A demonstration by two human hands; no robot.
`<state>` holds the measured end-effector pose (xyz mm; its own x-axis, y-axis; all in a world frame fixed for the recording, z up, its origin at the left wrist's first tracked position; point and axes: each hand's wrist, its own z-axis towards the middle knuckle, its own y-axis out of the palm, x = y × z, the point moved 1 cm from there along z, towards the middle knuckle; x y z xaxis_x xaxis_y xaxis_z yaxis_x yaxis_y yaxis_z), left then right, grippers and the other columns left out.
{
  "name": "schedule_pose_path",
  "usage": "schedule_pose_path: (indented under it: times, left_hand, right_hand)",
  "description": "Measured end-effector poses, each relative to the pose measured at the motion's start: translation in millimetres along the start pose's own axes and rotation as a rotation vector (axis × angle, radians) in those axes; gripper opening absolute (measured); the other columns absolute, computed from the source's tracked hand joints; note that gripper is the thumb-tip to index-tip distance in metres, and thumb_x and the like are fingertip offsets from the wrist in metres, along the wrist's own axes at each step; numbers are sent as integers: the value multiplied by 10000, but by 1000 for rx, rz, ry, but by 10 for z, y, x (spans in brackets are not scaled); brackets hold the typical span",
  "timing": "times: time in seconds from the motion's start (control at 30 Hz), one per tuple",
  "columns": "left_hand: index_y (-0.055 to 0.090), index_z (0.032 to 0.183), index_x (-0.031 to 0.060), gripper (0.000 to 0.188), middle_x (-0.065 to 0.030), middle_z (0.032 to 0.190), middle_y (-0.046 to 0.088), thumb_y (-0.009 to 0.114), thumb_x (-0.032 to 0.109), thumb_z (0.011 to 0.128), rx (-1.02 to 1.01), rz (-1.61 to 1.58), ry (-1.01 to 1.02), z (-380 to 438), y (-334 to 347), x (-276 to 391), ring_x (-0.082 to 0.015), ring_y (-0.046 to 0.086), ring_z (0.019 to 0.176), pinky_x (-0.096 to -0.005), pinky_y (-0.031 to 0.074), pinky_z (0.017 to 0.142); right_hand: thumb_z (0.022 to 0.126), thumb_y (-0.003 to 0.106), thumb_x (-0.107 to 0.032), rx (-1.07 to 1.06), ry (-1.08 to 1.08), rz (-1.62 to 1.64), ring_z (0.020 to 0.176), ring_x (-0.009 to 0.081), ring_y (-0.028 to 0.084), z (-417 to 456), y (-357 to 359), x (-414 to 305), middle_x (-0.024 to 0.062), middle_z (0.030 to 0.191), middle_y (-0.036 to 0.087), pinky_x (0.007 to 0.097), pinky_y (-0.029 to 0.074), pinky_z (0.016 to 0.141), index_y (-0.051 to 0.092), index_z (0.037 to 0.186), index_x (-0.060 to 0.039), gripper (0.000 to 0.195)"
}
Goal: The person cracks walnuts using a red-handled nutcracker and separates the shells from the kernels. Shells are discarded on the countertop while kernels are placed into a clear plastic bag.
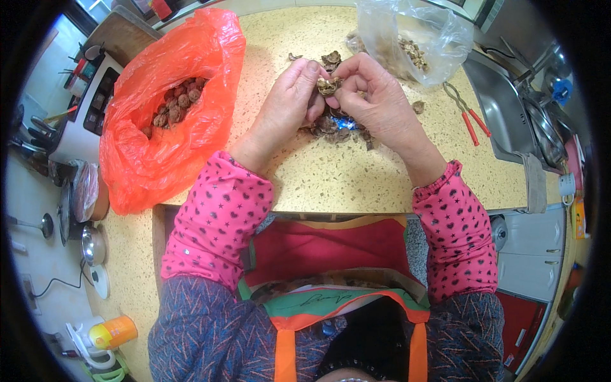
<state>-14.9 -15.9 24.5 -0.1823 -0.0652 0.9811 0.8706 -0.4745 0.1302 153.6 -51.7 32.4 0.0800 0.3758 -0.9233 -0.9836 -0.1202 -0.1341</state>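
A partly shelled walnut [328,87] is pinched between my two hands, held above the countertop. My left hand [296,90] grips it from the left, thumb on top. From the right, the fingertips of my right hand [370,93] close on its other side. Below and behind them lie broken walnut shells [329,126], with a bit of blue wrapper [346,123] among them. To the left, a red plastic bag [138,176] lies spread with several whole walnuts [176,105] inside. A clear plastic bag [439,33] at the back right holds walnut kernels [414,55].
A plier-type nutcracker [465,112] with red handles lies right of my right hand, beside a steel sink [499,105]. One shell piece [418,107] sits nearby. A grey cloth [532,181] hangs over the counter's front edge. A wooden board [117,36] leans at the back left.
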Motion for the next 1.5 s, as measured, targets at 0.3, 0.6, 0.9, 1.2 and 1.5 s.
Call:
schedule_pose_path:
  times: [0.3, 0.6, 0.9, 1.2, 1.5]
  left_hand:
    - [556, 1131, 65, 221, 13, 775, 518, 564, 266, 1039, -108, -317, -152, 32, -36, 112, -43, 434, 574, -180, 299, 447]
    - [562, 1137, 67, 190, 34, 805, 528, 627, 189, 1007, -103, -211, -49, 76, -52, 31, -13, 427, 600, -161, 307, 475]
    - [582, 1114, 94, 201, 44, 804, 528, 541, 283, 1058, -159, -116, -110, 60, -29, -8, -10, 414, 614, -160, 300, 471]
    - [575, 1101, 88, 200, 21, 863, 573, 535, 280, 1060, -198, -239, -83, 41, -24, -5, -16, 443, 646, -152, 309, 466]
    - [566, 1108, 99, 206, 43, 829, 541, 570, 294, 1044, -157, -89, -64, 48, -35, -2, -14, 424, 613, -155, 300, 470]
  right_hand:
    - [903, 638, -17, 27, -1, 27, 664, 14, 479, 11, -29, -13, -64, 702, 530, 196, 404, 615, 562, 1132, -43, 243]
    - [904, 679, -59, 71, -38, -81, 661, 36, 521, 28, -16, 24, -27, 704, 576, 218, 434, 604, 577, 1114, -33, 235]
    - [951, 640, -45, 85, -112, -136, 702, 62, 581, 11, -4, 4, 3, 777, 631, 232, 483, 636, 609, 1065, -7, 124]
    - [1013, 593, -103, -62, 132, 309, 610, 24, 471, 3, -108, -66, 10, 831, 617, 185, 392, 527, 588, 1117, -26, 129]
    - [998, 593, -90, 8, 160, 287, 590, 20, 447, 27, -103, -40, -3, 781, 594, 185, 354, 497, 586, 1144, -43, 153]
